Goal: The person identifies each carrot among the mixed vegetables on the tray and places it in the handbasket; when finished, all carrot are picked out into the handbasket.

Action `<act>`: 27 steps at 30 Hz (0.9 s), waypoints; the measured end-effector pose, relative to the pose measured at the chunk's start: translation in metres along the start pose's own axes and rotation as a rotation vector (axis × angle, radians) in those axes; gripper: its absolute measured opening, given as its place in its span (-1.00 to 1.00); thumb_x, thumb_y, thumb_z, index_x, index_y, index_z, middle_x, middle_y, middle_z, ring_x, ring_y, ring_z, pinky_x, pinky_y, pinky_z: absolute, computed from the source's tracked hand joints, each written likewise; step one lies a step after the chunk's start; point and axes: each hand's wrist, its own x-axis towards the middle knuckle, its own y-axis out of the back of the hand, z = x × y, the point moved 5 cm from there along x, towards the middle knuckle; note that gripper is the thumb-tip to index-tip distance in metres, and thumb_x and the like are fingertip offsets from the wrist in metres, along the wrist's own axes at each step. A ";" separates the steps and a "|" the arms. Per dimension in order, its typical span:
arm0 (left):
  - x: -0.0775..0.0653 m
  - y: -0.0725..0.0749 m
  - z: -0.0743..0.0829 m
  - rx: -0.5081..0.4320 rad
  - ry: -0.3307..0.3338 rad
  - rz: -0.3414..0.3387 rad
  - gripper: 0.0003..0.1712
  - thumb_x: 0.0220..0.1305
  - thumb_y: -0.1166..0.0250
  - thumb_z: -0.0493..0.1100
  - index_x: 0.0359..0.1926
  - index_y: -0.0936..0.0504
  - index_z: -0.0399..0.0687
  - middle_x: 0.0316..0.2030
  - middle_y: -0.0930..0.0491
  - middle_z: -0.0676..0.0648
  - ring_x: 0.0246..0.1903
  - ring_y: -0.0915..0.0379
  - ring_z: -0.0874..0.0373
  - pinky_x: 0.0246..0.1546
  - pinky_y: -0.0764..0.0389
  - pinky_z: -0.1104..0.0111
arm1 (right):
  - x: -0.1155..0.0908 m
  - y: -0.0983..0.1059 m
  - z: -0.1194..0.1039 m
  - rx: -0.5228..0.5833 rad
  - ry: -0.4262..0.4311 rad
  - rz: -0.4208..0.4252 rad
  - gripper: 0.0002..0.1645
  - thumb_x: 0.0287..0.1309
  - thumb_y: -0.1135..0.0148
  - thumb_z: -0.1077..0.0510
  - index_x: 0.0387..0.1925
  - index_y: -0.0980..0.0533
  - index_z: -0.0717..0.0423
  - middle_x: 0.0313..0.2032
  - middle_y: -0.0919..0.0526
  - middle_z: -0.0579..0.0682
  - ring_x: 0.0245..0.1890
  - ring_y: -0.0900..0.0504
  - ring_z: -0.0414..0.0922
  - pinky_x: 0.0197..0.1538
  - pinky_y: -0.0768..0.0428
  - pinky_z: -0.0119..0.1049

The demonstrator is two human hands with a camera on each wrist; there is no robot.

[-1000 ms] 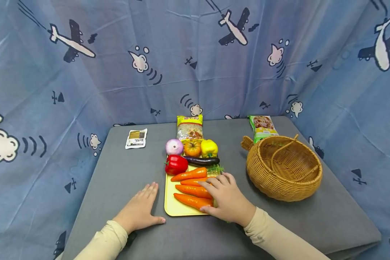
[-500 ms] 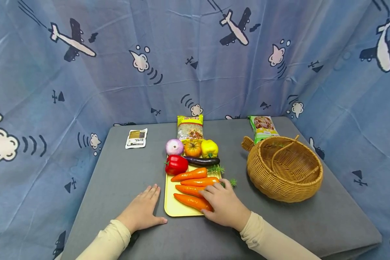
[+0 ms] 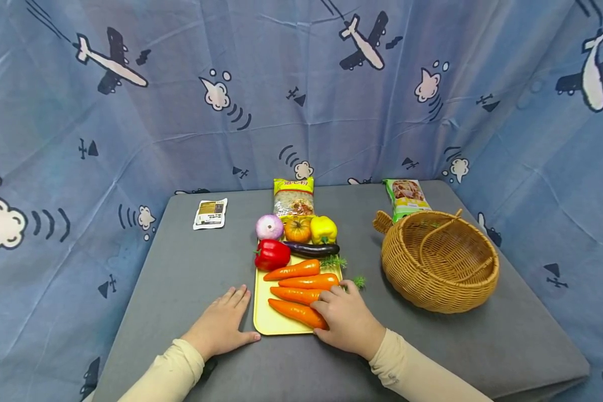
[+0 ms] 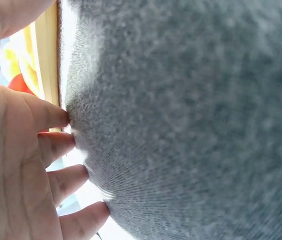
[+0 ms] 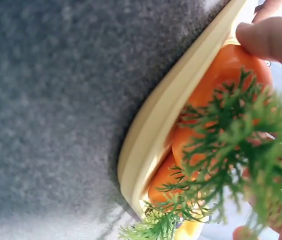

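Note:
On the yellow tray [image 3: 263, 322] lie several orange carrots with green leafy tops. My right hand [image 3: 349, 319] grips the nearest carrot [image 3: 293, 312] near its leafy end, thumb on the near side and fingers curled over the far side. In the right wrist view that carrot [image 5: 241, 65] is under the thumb, with its leaves [image 5: 246, 145] partly covering the fingers. Flat on the grey table, my left hand [image 3: 218, 324] rests beside the tray's left edge, fingers straight, thumb pointing at the near corner. A red bell pepper [image 3: 273, 255] and an eggplant [image 3: 311, 249] sit farther back on the tray.
A wicker basket [image 3: 412, 279] stands right of the tray, with a green packet [image 3: 407, 195] behind it. Beyond the eggplant are a purple onion [image 3: 269, 227], an orange tomato-like vegetable [image 3: 297, 229], a yellow pepper [image 3: 324, 229] and a yellow bag [image 3: 293, 198]. A small pouch [image 3: 210, 214] lies back left.
My right hand has come lower and closer to the tray's near side, its fingers curling onto the nearest carrot. The left hand has shifted slightly right toward the tray.

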 end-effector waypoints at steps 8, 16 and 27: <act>0.002 0.000 0.001 0.001 -0.001 0.005 0.12 0.28 -0.43 0.41 0.58 -0.37 -0.24 0.57 -0.24 -0.31 0.54 -0.14 -0.34 0.41 -0.32 -0.22 | 0.002 0.004 -0.004 -0.029 0.018 0.012 -0.51 -0.11 -0.71 -0.17 -0.14 -0.78 -0.09 -0.28 -0.67 -0.17 -0.27 -0.55 -0.10 0.09 -0.46 0.11; 0.004 -0.001 0.003 -0.006 -0.023 0.010 0.08 0.29 -0.44 0.40 0.55 -0.42 -0.24 0.55 -0.26 -0.34 0.52 -0.16 -0.38 0.38 -0.35 -0.26 | -0.003 0.006 -0.004 -0.017 0.016 0.042 -0.59 -0.04 -0.59 -0.08 -0.11 -0.80 -0.07 -0.24 -0.71 -0.14 -0.24 -0.59 -0.09 0.05 -0.48 0.05; 0.002 -0.001 0.001 -0.016 -0.048 0.013 0.09 0.32 -0.41 0.41 0.56 -0.39 -0.26 0.56 -0.23 -0.37 0.52 -0.14 -0.41 0.39 -0.32 -0.28 | -0.002 0.035 -0.003 -0.022 0.004 0.131 -0.58 -0.08 -0.58 -0.09 -0.14 -0.80 -0.05 -0.20 -0.75 -0.14 -0.17 -0.66 -0.11 0.07 -0.51 0.02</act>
